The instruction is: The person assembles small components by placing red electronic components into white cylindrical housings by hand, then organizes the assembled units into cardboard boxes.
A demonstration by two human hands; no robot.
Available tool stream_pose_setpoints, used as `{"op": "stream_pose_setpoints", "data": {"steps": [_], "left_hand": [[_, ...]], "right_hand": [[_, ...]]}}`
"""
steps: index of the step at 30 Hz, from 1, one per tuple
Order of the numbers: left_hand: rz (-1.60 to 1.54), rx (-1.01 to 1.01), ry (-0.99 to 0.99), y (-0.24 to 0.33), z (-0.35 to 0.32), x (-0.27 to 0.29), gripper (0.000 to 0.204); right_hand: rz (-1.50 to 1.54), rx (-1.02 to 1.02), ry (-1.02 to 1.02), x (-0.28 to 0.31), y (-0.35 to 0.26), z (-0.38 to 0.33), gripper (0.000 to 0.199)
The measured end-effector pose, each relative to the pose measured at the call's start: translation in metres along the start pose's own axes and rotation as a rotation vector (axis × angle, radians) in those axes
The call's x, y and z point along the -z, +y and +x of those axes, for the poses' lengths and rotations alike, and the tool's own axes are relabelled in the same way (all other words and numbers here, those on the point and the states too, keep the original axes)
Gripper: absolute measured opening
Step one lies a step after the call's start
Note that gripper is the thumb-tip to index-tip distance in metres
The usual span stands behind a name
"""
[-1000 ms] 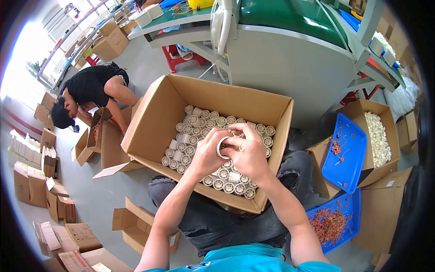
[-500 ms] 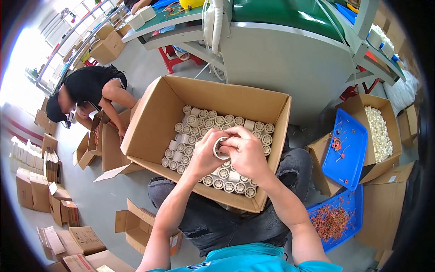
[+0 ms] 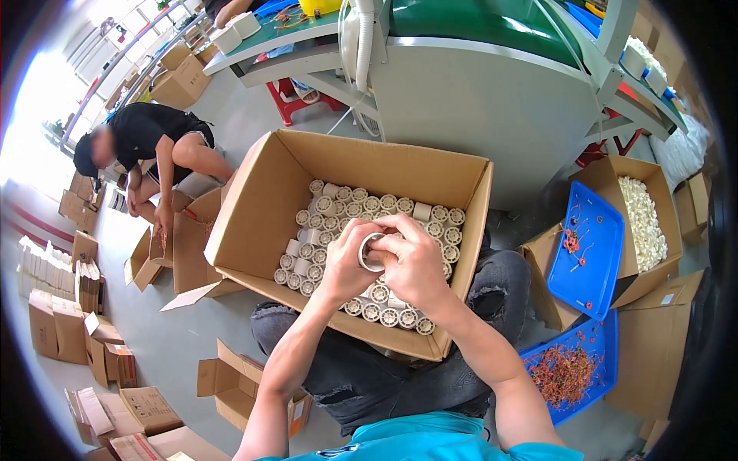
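Observation:
Between my two hands I hold a white plastic ring-shaped housing [image 3: 364, 257], its round opening turned toward me. My left hand [image 3: 343, 265] wraps its fingers round the outside on the left. My right hand [image 3: 411, 263] grips it from the right, with fingers reaching into the opening; what the fingertips touch inside is hidden. Both hands are above a large open cardboard box [image 3: 254, 207] standing in front of my crossed legs. Many similar white round housings [image 3: 354, 209] lie packed inside it, most with their spoked ends up, some on their sides.
Two blue trays, one [image 3: 586, 253] above the other [image 3: 611, 349], hold small red wired parts at right. Behind them a carton [image 3: 607, 184] holds white pieces. A grey-sided machine bench [image 3: 484, 115] stands ahead. A co-worker [image 3: 154, 138] crouches at left over a carton [image 3: 192, 253].
My hands have barely shifted, still holding the white housing, my right fingers slightly deeper in its opening. The co-worker has raised the upper body and drawn an arm back leftward.

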State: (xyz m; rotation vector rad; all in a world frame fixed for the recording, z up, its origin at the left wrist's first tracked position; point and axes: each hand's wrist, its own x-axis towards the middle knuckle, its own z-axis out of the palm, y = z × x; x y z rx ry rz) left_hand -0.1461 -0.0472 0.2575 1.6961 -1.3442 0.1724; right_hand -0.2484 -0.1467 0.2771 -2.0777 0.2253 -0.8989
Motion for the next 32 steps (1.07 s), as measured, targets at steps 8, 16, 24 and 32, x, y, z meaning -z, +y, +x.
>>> {"op": "stream_pose_setpoints", "data": {"steps": [8, 16, 24, 32], "left_hand": [[-0.033, 0.01, -0.074, 0.0, -0.002, -0.001, 0.043], [-0.016, 0.376, -0.244, -0.007, 0.009, -0.006, 0.065], [-0.087, 0.279, -0.621, -0.087, 0.0, -0.019, 0.087], [0.822, 0.217, -1.478, -0.215, -0.088, -0.084, 0.083]], "right_hand": [[0.103, -0.075, -0.074, 0.003, 0.007, -0.003, 0.013], [0.239, -0.29, -0.299, 0.014, 0.039, 0.005, 0.026], [-0.123, -0.006, 0.095, 0.062, 0.037, 0.056, 0.024], [-0.492, 0.284, 0.552, 0.179, 0.092, 0.253, 0.041]]}}
